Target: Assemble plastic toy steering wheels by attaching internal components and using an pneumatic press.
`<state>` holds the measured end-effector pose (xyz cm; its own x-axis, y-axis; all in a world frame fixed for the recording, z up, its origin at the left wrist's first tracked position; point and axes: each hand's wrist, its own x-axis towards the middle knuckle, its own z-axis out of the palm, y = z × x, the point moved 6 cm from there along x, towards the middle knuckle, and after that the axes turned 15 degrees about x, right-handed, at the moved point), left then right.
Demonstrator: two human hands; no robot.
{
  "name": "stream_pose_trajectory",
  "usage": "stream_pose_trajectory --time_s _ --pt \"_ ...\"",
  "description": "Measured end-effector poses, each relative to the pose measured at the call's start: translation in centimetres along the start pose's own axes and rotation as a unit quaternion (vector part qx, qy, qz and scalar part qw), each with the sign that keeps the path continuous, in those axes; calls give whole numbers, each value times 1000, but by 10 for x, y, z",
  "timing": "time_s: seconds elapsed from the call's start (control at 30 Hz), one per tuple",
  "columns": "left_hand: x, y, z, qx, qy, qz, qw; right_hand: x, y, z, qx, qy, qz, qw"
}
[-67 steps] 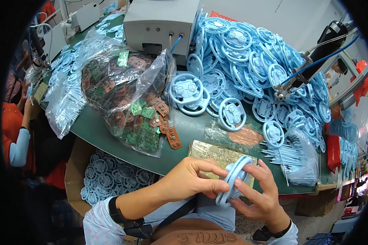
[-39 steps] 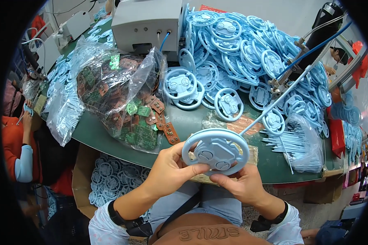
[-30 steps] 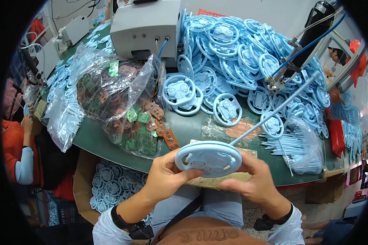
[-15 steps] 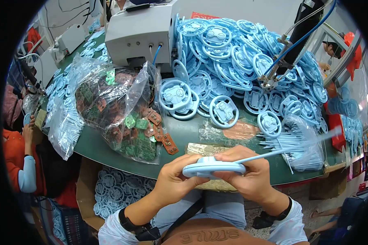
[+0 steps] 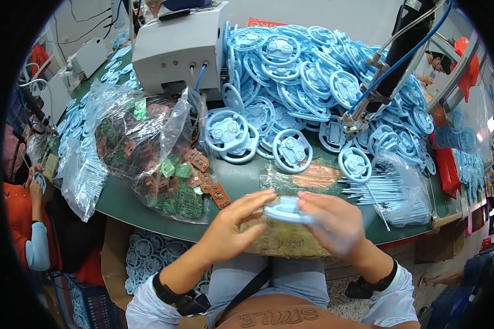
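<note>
Right hand [image 5: 335,222], blurred, pinched a light-blue wheel [image 5: 285,211].
Left hand [image 5: 229,231] stood half open, thumb and fingers apart, at the wheel's left edge, contact unclear; the wheel hung nearly edge-on above a yellowish block [image 5: 288,242].

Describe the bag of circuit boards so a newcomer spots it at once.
Find the big grey machine on the green table. In front of it lies a large clear bag. Its green and red-brown boards set it apart from the bag of light-blue sticks to its left.
</note>
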<state>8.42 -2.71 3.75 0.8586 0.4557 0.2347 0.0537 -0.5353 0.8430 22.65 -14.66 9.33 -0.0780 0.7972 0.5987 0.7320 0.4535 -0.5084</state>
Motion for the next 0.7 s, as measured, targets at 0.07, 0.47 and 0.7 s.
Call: stream_pose_trajectory --time_s 0.07,0.47,0.7 --pt "6 -5 -1 -56 -20 -10 998 -7 -2 10 -44 -15 -19 999" --pt "16 11 40 301 -188 146 924 71 41 -144 -61 380 31 922" --pt "33 1 31 281 -197 145 928 108 98 -168 380 183 81 903"
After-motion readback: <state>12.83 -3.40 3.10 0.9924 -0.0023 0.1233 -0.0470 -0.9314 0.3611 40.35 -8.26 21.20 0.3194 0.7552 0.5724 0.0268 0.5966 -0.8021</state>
